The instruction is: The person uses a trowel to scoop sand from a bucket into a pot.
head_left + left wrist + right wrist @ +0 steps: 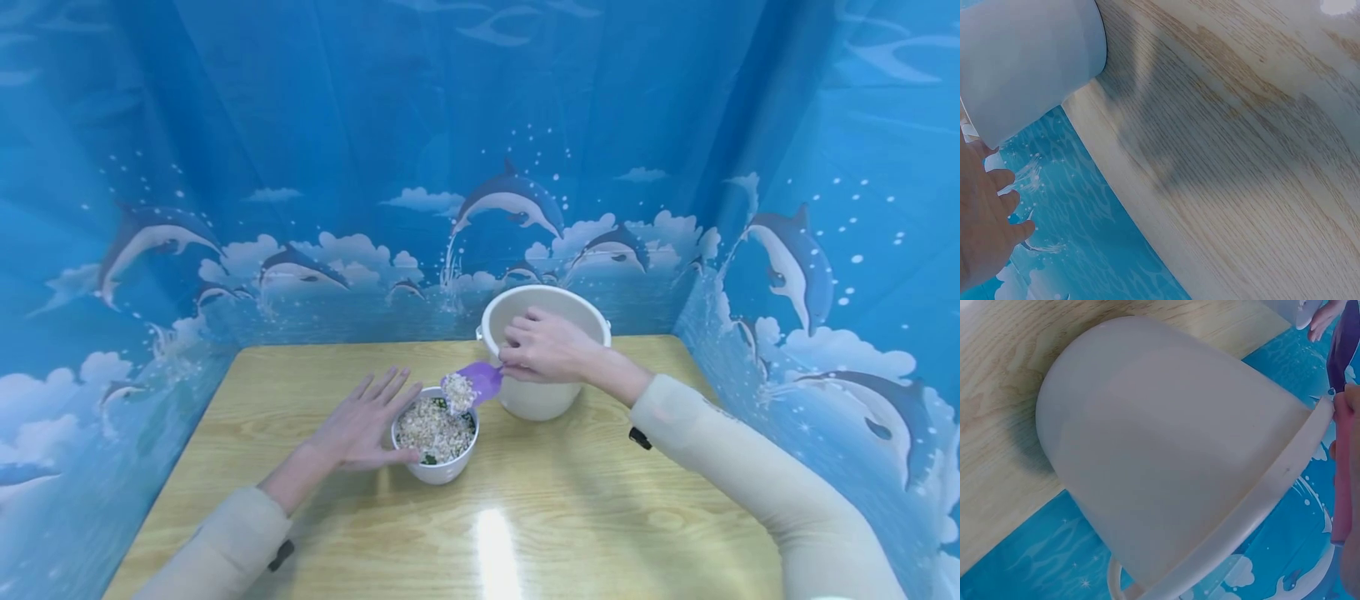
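Observation:
My right hand (551, 346) grips a small shovel by its pink handle (1342, 469). The purple blade (486, 382) is tilted down over the far right rim of a white bowl (438, 473), with pale flakes (459, 392) on it. More flakes fill the bowl, and dark green bits show at the edges. My left hand (367, 427) is at the bowl's left side, fingers straight and spread, thumb at the near rim. In the left wrist view the bowl (1035, 59) is large at upper left, beside the fingers (1007, 203).
A white bucket (536, 402) stands right of the bowl, beneath my right hand; its inside is mostly hidden. Both stand on a wood-grain table (600, 508). A blue dolphin-print curtain (360, 125) closes off the back and sides.

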The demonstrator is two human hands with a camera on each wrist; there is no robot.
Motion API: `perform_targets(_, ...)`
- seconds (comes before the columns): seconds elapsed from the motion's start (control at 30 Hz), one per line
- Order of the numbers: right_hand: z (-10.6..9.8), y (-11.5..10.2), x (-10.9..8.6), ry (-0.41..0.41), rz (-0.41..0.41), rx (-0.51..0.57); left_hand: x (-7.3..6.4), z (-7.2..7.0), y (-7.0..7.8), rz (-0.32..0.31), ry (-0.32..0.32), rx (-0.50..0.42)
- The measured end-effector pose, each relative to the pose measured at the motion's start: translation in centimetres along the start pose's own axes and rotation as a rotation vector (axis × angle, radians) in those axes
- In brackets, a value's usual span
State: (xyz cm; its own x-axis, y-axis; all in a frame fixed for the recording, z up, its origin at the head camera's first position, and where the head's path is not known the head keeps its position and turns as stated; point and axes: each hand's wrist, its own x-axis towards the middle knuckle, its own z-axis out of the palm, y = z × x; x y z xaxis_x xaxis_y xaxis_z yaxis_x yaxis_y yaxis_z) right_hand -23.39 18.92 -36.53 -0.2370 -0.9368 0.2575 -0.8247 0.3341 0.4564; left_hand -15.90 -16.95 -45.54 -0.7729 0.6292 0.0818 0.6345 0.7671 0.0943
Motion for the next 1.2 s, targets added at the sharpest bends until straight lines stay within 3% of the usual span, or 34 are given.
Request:
perform_targets(0.3, -0.7, 0.1, 0.7, -0.094, -0.044, -0.020, -0.2, 0.1, -0.2, 0.004, 0.007, 0.005)
perform_targets(1.2, -1.1, 0.0, 2.7, -0.217, -0.111, -0.074, -0.1, 0.1, -0.1, 0.004, 0.002, -0.003)
